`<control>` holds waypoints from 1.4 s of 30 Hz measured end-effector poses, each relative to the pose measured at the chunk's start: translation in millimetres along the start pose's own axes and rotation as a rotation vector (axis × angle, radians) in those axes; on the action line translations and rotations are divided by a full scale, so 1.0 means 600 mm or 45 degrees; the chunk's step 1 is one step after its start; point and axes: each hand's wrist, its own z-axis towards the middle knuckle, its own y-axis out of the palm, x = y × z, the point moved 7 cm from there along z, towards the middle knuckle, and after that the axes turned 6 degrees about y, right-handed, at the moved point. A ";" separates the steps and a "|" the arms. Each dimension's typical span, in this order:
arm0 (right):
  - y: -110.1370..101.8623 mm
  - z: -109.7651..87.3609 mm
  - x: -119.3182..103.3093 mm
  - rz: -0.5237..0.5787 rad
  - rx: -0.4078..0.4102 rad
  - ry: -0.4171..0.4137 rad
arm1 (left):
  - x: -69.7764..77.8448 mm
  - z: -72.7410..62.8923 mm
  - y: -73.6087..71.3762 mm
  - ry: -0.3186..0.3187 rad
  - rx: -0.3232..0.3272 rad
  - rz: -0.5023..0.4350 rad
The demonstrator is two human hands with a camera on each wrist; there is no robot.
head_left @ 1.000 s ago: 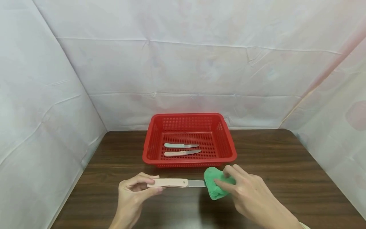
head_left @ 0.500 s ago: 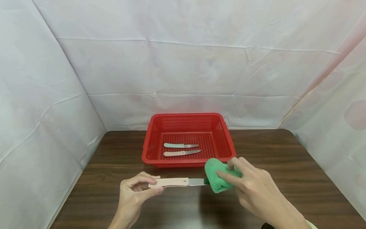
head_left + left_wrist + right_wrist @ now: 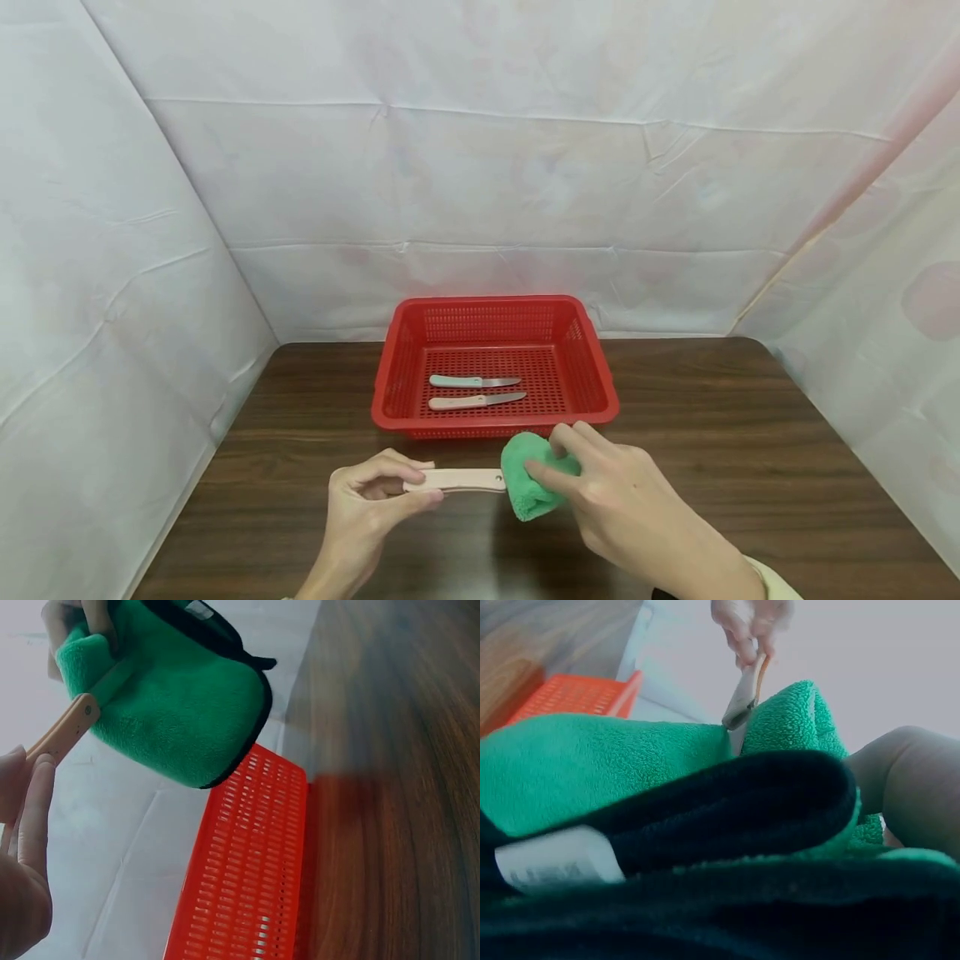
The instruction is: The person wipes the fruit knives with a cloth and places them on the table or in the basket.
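In the head view, my left hand point(image 3: 356, 521) pinches the butt of a knife's pale pink handle point(image 3: 467, 480) between thumb and fingers, holding it level above the table. My right hand point(image 3: 611, 492) grips a folded green cloth point(image 3: 523, 487) around the knife's blade, up against the handle's end. The cloth hides nearly all of the blade there; in the left wrist view a short stretch of blade point(image 3: 112, 679) shows against the cloth. A black edging and a white label point(image 3: 559, 860) on the cloth appear in the right wrist view.
Behind the hands stands a red perforated basket point(image 3: 495, 424) on the dark wood table point(image 3: 697, 400). Inside it lie a knife with a pale blue handle point(image 3: 455, 382) and one with a pale pink handle point(image 3: 457, 402). White sheeting point(image 3: 495, 183) encloses the back and sides.
The cloth in my right hand first shifts slightly away and right, then slides left along the blade to the handle, covering the blade. My left hand with the knife has moved slightly right.
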 end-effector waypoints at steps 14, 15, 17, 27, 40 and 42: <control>-0.003 -0.042 0.031 -0.035 0.005 0.051 | 0.005 -0.001 -0.016 0.033 0.032 -0.003; -0.004 -0.046 0.035 -0.033 0.005 0.063 | 0.005 -0.002 -0.017 0.033 0.033 0.000; -0.007 -0.053 0.042 -0.022 -0.011 0.097 | 0.006 -0.002 -0.019 0.058 0.019 -0.021; -0.017 -0.076 0.061 -0.045 0.078 0.151 | 0.013 0.000 -0.027 0.259 -0.028 -0.094; -0.011 -0.083 0.065 -0.002 0.074 0.163 | -0.004 0.006 -0.022 0.168 -0.101 -0.023; -0.010 -0.083 0.065 -0.004 0.078 0.163 | -0.008 0.006 -0.021 0.119 -0.124 0.004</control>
